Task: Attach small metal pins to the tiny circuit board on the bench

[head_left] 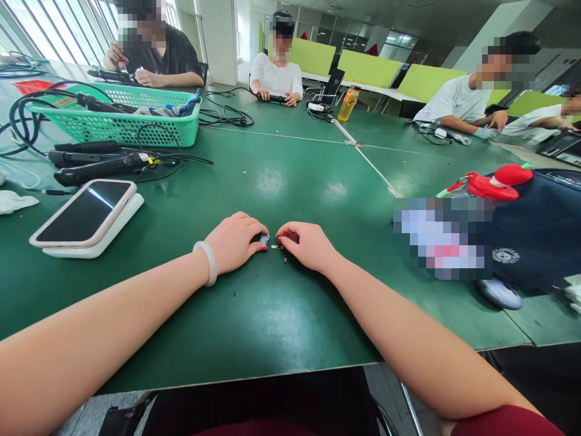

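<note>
My left hand (232,243), with a pale bangle on the wrist, rests on the green table (195,321). Its thumb and fingers are closed on a small blue-grey piece (264,240) that looks like a circuit board. Facing it from the right, my right hand (311,245) has thumb and forefinger drawn together in a pinch. Whatever lies between those fingertips is too small to make out. Tiny light and copper-coloured bits (275,246) lie on the table between the hands, and one reddish bit (285,260) sits a little nearer to me.
At left are a phone (86,212) on a white box, black handheld devices (100,165) with cables, and a green basket (181,130). A dark bag (535,224) and a mouse (500,293) lie at right. Several people sit across the table, near an orange bottle (348,104).
</note>
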`<state>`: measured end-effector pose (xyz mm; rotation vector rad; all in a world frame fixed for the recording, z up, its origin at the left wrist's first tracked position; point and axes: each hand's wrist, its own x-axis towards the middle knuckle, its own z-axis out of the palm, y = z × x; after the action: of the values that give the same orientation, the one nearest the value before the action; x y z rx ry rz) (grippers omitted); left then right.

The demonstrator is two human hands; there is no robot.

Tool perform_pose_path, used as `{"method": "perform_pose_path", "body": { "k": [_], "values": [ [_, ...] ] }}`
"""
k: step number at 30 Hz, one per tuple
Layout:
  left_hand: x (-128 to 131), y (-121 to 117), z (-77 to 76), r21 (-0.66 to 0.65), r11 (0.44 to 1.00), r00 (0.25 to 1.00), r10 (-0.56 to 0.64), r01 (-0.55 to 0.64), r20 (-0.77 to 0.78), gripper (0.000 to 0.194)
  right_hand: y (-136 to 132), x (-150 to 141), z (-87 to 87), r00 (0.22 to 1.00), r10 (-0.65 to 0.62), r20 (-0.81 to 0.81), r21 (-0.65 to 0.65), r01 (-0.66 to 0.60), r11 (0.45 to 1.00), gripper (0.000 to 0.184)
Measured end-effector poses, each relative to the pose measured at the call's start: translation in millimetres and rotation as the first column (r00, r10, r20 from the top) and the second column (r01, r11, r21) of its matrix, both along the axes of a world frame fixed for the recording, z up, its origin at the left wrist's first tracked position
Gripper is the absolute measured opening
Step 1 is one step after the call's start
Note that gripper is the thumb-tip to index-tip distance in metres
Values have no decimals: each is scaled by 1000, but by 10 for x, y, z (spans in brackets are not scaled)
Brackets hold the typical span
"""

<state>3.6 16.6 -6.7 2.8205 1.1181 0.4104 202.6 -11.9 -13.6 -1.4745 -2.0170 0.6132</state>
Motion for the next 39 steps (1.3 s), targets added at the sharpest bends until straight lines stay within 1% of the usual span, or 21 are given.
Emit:
{"method": "perform_pose_path", "body": {
  "k": [2,3,5,7,10,13,16,24,28,31,34,39],
  "values": [
    [0,-4,3,3,999,999,34,-34,30,30,4,7,-7,983,-40,-179,-77,26,997,9],
    [3,-11,7,5,999,998,51,-52,44,30,6,8,-10,959,-62,-275,-129,27,991,9],
    [16,-31,18,22,996,994,82,-83,70,30,6,6,-11,888,-107,-447,-231,1,973,11],
    [32,-56,30,64,993,992,91,-97,92,31,-3,-4,-3,806,-149,-573,-300,-38,953,14],
    [55,-98,41,155,984,991,69,-87,114,32,-33,-31,23,703,-203,-681,-360,-80,929,21],
    [71,-140,44,240,968,991,47,-77,129,33,-66,-68,49,648,-252,-719,-419,-115,901,27],
    [82,-172,43,298,951,989,38,-80,143,33,-83,-95,54,640,-260,-723,-433,-127,892,31],
    [78,-189,44,351,930,983,44,-106,180,29,-70,-81,2,698,-223,-681,-390,-87,917,31],
    [69,-199,44,375,922,982,29,-98,185,29,-73,-84,6,687,-224,-691,-392,-96,915,32],
    [71,-208,45,375,922,984,30,-96,177,30,-81,-93,26,661,-232,-713,-408,-123,904,32],
    [78,-216,48,356,930,985,31,-90,169,31,-87,-94,35,658,-233,-717,-409,-126,904,32],
    [80,-229,52,344,933,982,41,-103,182,30,-85,-77,17,708,-201,-677,-362,-83,928,31]
  ]
}}
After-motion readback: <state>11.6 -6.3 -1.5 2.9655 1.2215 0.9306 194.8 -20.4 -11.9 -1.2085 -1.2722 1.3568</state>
